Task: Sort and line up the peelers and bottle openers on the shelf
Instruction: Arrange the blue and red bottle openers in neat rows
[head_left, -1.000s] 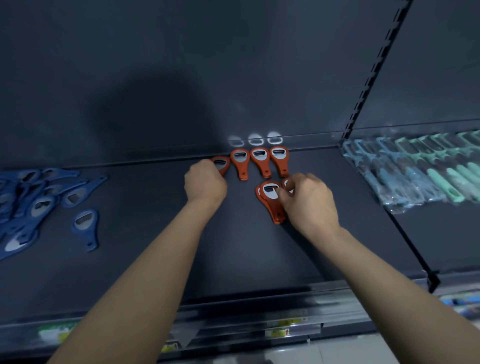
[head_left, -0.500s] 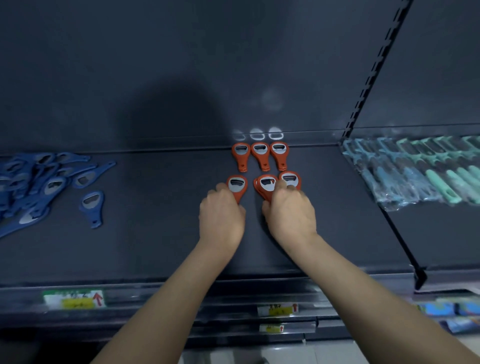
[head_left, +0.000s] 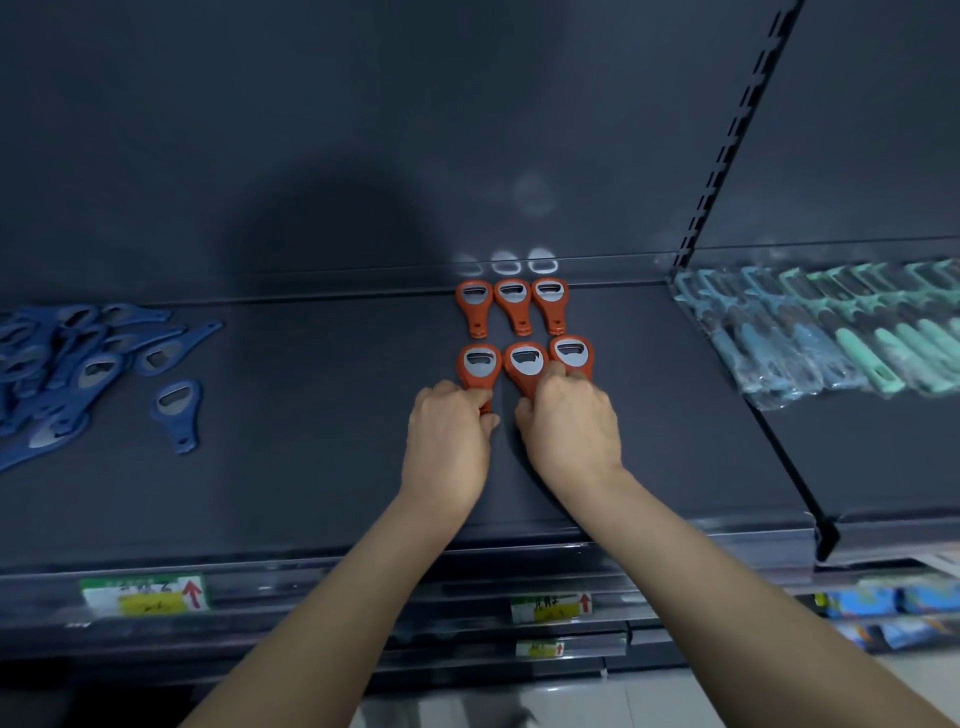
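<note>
Orange bottle openers lie in two rows of three on the dark shelf (head_left: 311, 493). The back row (head_left: 511, 304) sits against the rear wall, untouched. My left hand (head_left: 449, 441) pinches the handle of the front left orange opener (head_left: 478, 366). My right hand (head_left: 571, 426) has its curled fingers on the handles of the front middle opener (head_left: 525, 364) and the front right opener (head_left: 571, 353); both handles are hidden under it. The front middle opener seems to lie on another orange one.
A loose heap of blue bottle openers (head_left: 78, 358) covers the shelf's left end, with one apart (head_left: 176, 410). Wrapped teal and green peelers (head_left: 831, 332) lie in a row on the adjoining shelf at right. Price labels (head_left: 145, 595) hang on the front edge.
My left hand has brought an orange opener from the back row's left end into the front row. The right hand has drawn its openers up beside it. The view has tilted down.
</note>
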